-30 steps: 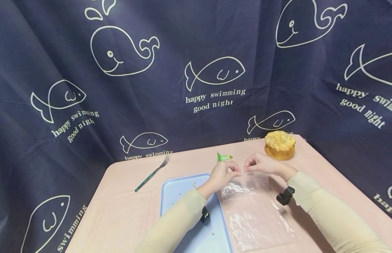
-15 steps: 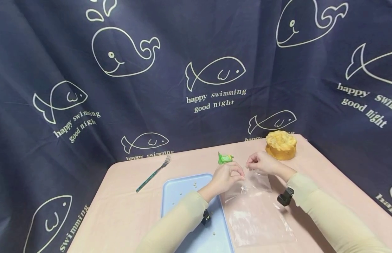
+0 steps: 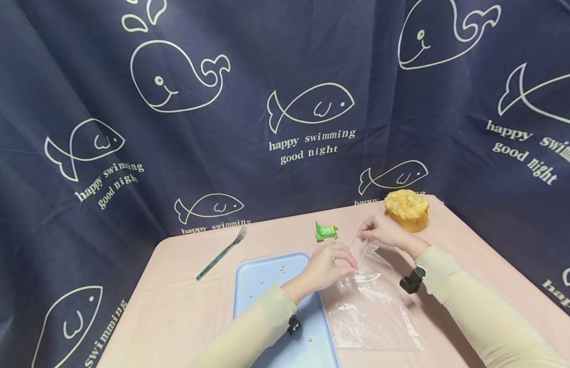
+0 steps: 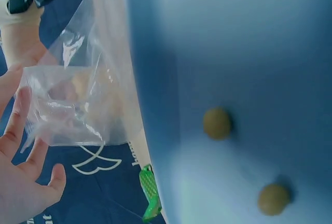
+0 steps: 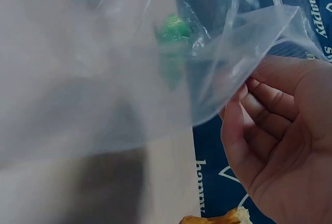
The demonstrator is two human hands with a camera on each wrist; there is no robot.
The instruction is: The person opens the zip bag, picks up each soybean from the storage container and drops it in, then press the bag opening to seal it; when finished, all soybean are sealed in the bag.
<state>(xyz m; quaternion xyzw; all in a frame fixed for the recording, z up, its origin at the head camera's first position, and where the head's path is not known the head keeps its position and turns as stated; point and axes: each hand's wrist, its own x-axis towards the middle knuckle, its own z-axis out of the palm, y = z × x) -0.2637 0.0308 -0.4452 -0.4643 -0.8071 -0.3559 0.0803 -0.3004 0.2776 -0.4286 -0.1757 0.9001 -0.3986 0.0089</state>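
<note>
A clear plastic bag point(image 3: 374, 319) lies partly on the pink tablecloth, its far end raised between both hands. My left hand point(image 3: 325, 265) pinches one side of the bag's opening between thumb and fingers. Farther back, my right hand point(image 3: 383, 233) pinches the other side; the right wrist view shows the film point(image 5: 244, 53) between its thumb and fingertips. In the left wrist view the see-through bag point(image 4: 78, 105) hangs spread, with its edge at the left fingers point(image 4: 21, 112).
A blue tray point(image 3: 254, 271) with several small tan balls point(image 4: 217, 123) lies under the left forearm. Behind the hands is a green-wrapped packet point(image 3: 327, 231). A round yellow-brown bread point(image 3: 406, 209) stands back right, beside the right hand. A fork point(image 3: 222, 253) lies left of the tray.
The hands have drawn apart: the left came down toward the person, the right rose slightly. The bag's far end now stands more open between them, and the green packet shows more fully.
</note>
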